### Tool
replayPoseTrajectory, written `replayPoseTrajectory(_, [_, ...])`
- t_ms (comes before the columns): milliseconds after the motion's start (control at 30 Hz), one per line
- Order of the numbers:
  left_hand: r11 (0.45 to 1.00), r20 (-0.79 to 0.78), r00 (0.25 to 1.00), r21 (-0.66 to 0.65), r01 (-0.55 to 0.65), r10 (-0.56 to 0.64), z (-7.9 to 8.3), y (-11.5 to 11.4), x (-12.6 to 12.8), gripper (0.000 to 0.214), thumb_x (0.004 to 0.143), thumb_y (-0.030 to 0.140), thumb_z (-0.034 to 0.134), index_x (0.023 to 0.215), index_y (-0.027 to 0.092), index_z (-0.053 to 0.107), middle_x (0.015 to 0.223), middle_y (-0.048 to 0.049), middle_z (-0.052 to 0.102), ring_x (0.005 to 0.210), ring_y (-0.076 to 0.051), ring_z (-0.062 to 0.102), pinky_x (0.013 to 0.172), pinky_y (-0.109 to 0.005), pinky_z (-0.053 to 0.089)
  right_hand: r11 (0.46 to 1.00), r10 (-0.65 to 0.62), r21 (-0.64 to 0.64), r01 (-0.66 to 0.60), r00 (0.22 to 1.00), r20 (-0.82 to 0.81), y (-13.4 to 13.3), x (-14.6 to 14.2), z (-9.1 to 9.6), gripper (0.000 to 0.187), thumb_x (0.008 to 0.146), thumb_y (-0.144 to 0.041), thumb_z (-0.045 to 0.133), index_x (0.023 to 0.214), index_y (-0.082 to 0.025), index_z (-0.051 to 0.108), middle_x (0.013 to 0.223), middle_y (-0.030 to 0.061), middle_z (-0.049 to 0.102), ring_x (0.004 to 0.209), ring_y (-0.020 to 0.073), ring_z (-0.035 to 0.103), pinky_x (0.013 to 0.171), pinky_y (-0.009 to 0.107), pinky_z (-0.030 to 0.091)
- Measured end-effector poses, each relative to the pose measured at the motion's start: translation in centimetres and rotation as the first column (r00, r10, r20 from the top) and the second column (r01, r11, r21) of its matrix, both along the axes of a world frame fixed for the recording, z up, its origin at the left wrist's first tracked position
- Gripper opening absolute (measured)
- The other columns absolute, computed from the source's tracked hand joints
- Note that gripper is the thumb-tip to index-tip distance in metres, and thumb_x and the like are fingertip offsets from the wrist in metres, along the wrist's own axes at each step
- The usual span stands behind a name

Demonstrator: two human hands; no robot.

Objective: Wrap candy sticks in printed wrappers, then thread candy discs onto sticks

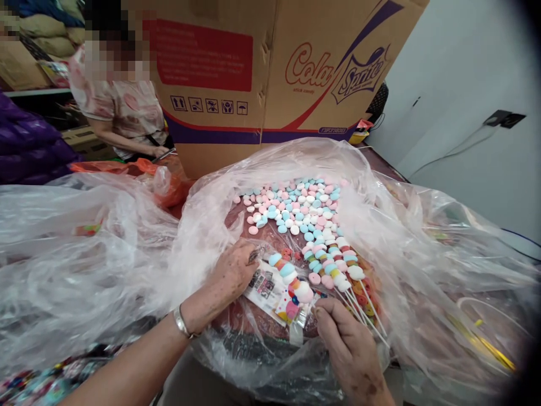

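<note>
In front of me lies a printed candy wrapper [262,296], white and clear. A candy skewer [289,274] of blue, white and pink pieces with orange between them lies along it; whether it is fully inside, I cannot tell. My left hand [234,272] is closed on the wrapper's upper left edge. At the opposite end, my right hand [349,341] pinches the wrapper beside the skewer's lower tip. Several loaded candy skewers [332,262] with white sticks lie just beyond the right hand. Behind them spreads a pile of loose pastel candies [298,206].
Crumpled clear plastic sheeting [127,242] surrounds the candies. Orange-red gummy rings [368,299] lie at the right. A large cardboard box [220,124] stands behind. At the far left is another person [131,115], near an orange plastic bag [171,186]. Colourful wrapped items [54,366] lie at lower left.
</note>
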State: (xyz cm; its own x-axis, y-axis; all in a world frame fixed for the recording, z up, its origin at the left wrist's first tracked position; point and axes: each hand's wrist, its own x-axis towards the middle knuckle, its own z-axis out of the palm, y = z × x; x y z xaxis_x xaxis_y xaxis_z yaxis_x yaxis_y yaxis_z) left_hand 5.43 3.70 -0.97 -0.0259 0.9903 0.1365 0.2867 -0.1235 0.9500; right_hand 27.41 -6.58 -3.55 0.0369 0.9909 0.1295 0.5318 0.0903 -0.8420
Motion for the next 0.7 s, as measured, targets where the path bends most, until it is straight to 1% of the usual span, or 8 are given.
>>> replayPoseTrajectory(133, [0.999,-0.012,1.0,-0.028,-0.02,0.02,0.2,-0.4,-0.3,0.019,0.066,0.01,0.072,0.058,0.024,0.061,0.054,0.0044,0.054,0.055,-0.017,0.046,0.057,-0.025,0.034,1.0,-0.027,0.0,0.027,0.999,-0.035,-0.5,-0.7,-0.4,0.035,0.097,-0.046,0.047,0.076,-0.021,0.062,0.058,-0.0026,0.053,0.053,0.013,0.048,0.052,0.022,0.037])
replayPoseTrajectory(200, [0.998,-0.004,1.0,-0.058,-0.015,0.015,0.4,-0.8,-0.2,0.014,0.072,0.018,0.07,0.063,0.023,0.061,0.051,0.005,0.055,0.049,-0.016,0.047,0.05,-0.024,0.034,0.999,-0.039,0.005,0.039,0.999,-0.036,-0.8,-1.2,-0.3,0.033,0.096,-0.045,0.048,0.077,-0.022,0.063,0.059,-0.0029,0.053,0.054,0.0131,0.049,0.054,0.022,0.038])
replayPoseTrajectory(267, [0.992,0.059,0.998,-0.125,0.009,-0.002,0.5,-1.1,-0.1,0.01,0.076,0.025,0.068,0.069,0.023,0.061,0.051,0.0049,0.058,0.046,-0.016,0.05,0.046,-0.024,0.037,0.998,-0.052,0.036,0.053,0.998,-0.027,-1.0,-1.6,-0.2,0.03,0.096,-0.043,0.049,0.079,-0.022,0.064,0.06,-0.0033,0.055,0.054,0.0129,0.05,0.055,0.022,0.04])
replayPoseTrajectory(367, [0.979,0.172,0.985,-0.204,0.031,0.004,0.6,-1.5,0.2,0.013,0.076,0.031,0.069,0.072,0.021,0.061,0.053,0.0046,0.059,0.045,-0.015,0.053,0.043,-0.024,0.041,0.995,-0.054,0.09,0.053,0.998,0.01,-1.2,-1.8,-0.3,0.028,0.097,-0.04,0.048,0.082,-0.023,0.064,0.061,-0.0036,0.056,0.054,0.0124,0.051,0.055,0.022,0.04])
replayPoseTrajectory(500, [0.982,0.198,0.98,-0.188,0.009,0.028,0.6,-1.9,0.2,0.015,0.075,0.033,0.071,0.072,0.018,0.067,0.057,0.0032,0.063,0.052,-0.014,0.057,0.049,-0.023,0.045,0.988,-0.041,0.152,0.028,0.995,0.086,-1.1,-1.7,-0.6,0.028,0.099,-0.037,0.046,0.082,-0.023,0.063,0.058,-0.0045,0.054,0.051,0.0116,0.051,0.052,0.02,0.04])
replayPoseTrajectory(600, [0.983,0.277,0.961,-0.182,0.028,0.024,0.7,-2.2,0.3,0.015,0.074,0.031,0.072,0.074,0.017,0.07,0.061,0.0028,0.066,0.055,-0.013,0.058,0.052,-0.022,0.047,0.976,-0.05,0.215,0.024,0.992,0.115,-1.0,-1.7,-0.9,0.028,0.1,-0.035,0.045,0.084,-0.022,0.064,0.058,-0.004,0.057,0.049,0.0118,0.052,0.051,0.02,0.042])
replayPoseTrajectory(700, [0.984,0.359,0.933,-0.174,0.033,0.032,0.9,-2.3,0.4,0.013,0.072,0.027,0.074,0.078,0.017,0.07,0.059,0.0048,0.067,0.052,-0.011,0.057,0.05,-0.02,0.047,0.962,-0.047,0.273,0.008,0.99,0.136,-0.9,-1.8,-1.0,0.029,0.1,-0.035,0.044,0.085,-0.022,0.065,0.06,-0.0032,0.06,0.05,0.0117,0.054,0.052,0.019,0.044])
